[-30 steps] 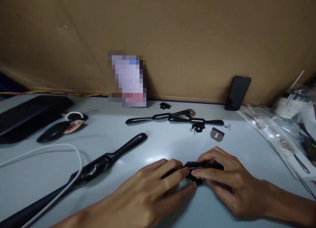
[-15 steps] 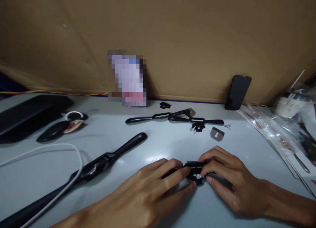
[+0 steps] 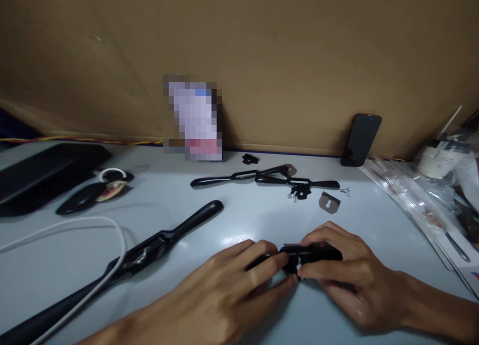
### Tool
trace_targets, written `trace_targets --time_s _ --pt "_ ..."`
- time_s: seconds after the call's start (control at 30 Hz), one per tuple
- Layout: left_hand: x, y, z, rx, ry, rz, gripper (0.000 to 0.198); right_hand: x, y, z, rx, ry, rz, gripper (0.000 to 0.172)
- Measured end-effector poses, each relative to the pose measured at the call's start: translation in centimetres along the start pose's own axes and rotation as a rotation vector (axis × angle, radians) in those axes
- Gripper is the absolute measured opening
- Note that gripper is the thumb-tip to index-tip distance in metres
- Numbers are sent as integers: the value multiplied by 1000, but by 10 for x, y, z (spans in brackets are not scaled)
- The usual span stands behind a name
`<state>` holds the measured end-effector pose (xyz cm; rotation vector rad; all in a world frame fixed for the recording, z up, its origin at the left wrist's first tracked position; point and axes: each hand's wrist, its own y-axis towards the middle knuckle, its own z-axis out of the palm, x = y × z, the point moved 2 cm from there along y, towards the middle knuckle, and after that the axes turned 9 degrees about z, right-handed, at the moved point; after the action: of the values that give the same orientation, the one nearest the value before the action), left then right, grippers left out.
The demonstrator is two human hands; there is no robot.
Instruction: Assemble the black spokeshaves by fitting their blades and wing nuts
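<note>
A black spokeshave [image 3: 320, 253] lies low over the front of the table between my two hands. My left hand [image 3: 243, 275] is closed around its left handle and central body, fingers bent over the near face. My right hand [image 3: 352, 275] is closed at its right side: one fingertip presses the top edge, another touches the small silver wing screw [image 3: 299, 265] on the blade cap. The thumb of that hand is mostly hidden. Part of the blade and cap is covered by fingers.
Behind lie two spokeshave bodies [image 3: 213, 180], black caps [image 3: 249, 159], a slotted blade [image 3: 329, 203] and loose wing screws [image 3: 345, 191]. A larger spokeshave [image 3: 194, 219] lies left under a white cable [image 3: 121, 235]. A phone [image 3: 361, 140] leans at the back; plastic-wrapped packages [image 3: 422, 205] are right.
My right fingers have shifted on the wing screw, whose wings now stand upright. The right thumb has moved down out of sight. My left hand stays in place.
</note>
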<state>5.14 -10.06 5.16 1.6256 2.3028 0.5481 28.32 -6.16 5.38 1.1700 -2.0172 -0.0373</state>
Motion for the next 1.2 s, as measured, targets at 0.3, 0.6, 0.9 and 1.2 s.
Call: trace_targets --time_s 0.3,0.6,0.9,1.2 --pt "0 0 0 -3 4 -2 31 -2 -2 1 5 -7 25 36" --pt "-1 0 -1 -7 -12 -24 30 -2 -4 3 -40 -48 56 20" --pt "1 1 -1 -8 -25 -3 35 0 -1 0 20 -65 -20 28" --pt "1 1 -1 -12 -26 2 35 -1 -2 -1 38 -69 -21 37"
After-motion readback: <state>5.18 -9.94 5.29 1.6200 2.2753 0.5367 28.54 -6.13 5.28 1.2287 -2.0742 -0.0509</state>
